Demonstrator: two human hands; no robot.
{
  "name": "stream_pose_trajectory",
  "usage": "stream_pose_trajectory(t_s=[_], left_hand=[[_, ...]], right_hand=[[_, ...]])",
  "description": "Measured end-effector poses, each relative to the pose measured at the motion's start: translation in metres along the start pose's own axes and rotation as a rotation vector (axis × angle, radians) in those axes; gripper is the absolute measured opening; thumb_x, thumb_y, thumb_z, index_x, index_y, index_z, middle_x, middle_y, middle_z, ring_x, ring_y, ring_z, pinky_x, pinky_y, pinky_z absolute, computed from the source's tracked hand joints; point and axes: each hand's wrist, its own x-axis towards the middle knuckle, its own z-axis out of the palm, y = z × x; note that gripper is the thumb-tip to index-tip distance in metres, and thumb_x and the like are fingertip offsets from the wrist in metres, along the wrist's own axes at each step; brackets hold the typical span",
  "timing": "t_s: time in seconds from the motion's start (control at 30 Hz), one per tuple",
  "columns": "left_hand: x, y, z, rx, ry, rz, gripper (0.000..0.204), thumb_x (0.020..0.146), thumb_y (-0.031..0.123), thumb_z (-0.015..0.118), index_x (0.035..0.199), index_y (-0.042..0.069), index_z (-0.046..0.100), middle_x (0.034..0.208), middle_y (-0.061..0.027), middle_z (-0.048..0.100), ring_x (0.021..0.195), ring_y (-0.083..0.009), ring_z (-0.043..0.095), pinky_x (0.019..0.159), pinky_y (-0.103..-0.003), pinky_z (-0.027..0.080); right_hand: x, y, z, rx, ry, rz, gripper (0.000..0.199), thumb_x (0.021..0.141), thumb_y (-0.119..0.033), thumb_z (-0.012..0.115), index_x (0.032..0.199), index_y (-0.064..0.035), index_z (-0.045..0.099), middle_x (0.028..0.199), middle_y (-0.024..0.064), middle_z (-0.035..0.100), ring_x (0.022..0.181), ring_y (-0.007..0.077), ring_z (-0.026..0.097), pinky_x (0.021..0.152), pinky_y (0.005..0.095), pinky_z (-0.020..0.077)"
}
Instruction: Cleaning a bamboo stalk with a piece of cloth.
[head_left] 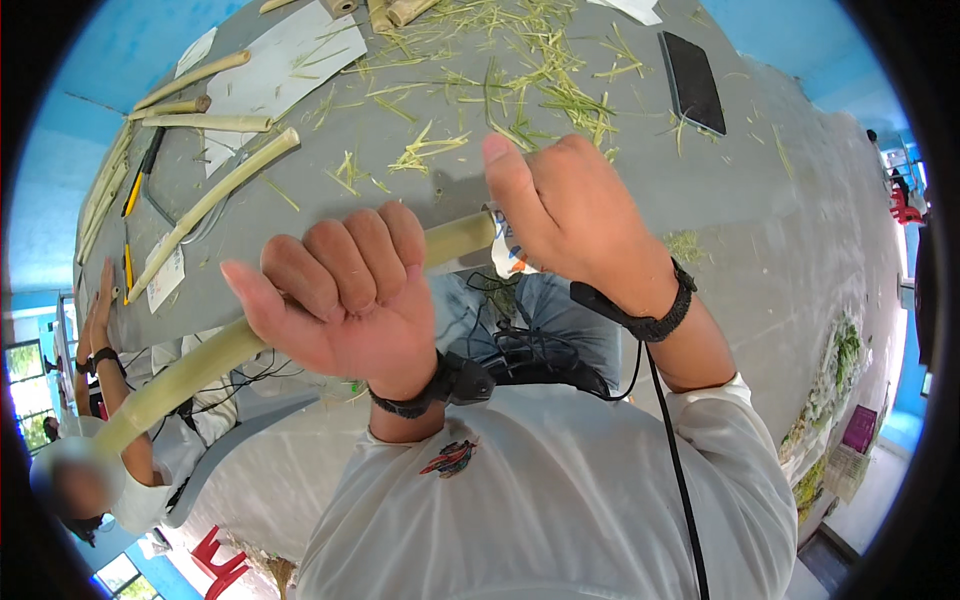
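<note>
A person seen from above, wearing a white shirt, gripped a long green-yellow bamboo pole that slanted across the body from the lower left up to the middle of the view. The left hand was wrapped around the pole, fingers curled and thumb pointing left. The right hand was clenched at the pole's upper right end, its thumb raised, on a white printed piece that showed below the fingers beside the bamboo; what else the fist enclosed was hidden. That end of the pole lay near the edge of a grey table, above the person's lap.

On the table, thin green shavings were scattered beyond the hands, with a dark phone to their right. To the left lay a white sheet, a shorter bamboo length slanting toward the edge, and two yellow-and-black tools. At the far left, a co-worker's hands were beside the table edge, and a red chair stood on the floor below
</note>
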Motion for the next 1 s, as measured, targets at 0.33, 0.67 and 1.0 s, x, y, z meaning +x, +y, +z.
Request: stream_pose_trajectory(t_s=[0.33, 0.67, 1.0], left_hand=[[-0.001, 0.002, 0.007, -0.01, -0.015, 0.009, 0.055, 0.106, 0.044, 0.027, 0.057, 0.018, 0.026, 0.048, 0.0044, 0.024, 0.045, -0.0096, 0.019, 0.05, -0.03, 0.023], [0.003, -0.003, -0.013, -0.15, 0.212, -0.126, 0.053, 0.106, 0.036, 0.029, 0.057, 0.018, 0.028, 0.047, 0.0054, 0.024, 0.044, -0.0085, 0.024, 0.052, -0.028, 0.028], [-0.014, -0.015, 0.009, 0.054, 0.115, -0.022, 0.049, 0.106, 0.035, 0.029, 0.059, 0.018, 0.029, 0.048, 0.0047, 0.024, 0.045, -0.0086, 0.02, 0.049, -0.028, 0.024]], right_hand=[[-0.003, -0.006, -0.011, -0.051, 0.067, -0.138, 0.03, 0.094, -0.014, 0.05, 0.066, -0.0029, 0.05, 0.049, 0.0147, 0.045, 0.042, 0.0376, 0.043, 0.039, 0.0429, 0.0306], [-0.012, -0.009, -0.015, -0.337, 0.075, -0.019, 0.04, 0.093, -0.022, 0.052, 0.057, -0.0048, 0.056, 0.043, 0.0119, 0.048, 0.038, 0.0333, 0.048, 0.036, 0.0432, 0.0371], [-0.005, -0.023, 0.017, -0.201, 0.239, -0.081, 0.04, 0.087, -0.017, 0.06, 0.05, -0.0059, 0.053, 0.04, 0.0119, 0.041, 0.033, 0.0314, 0.043, 0.033, 0.0398, 0.0335]])
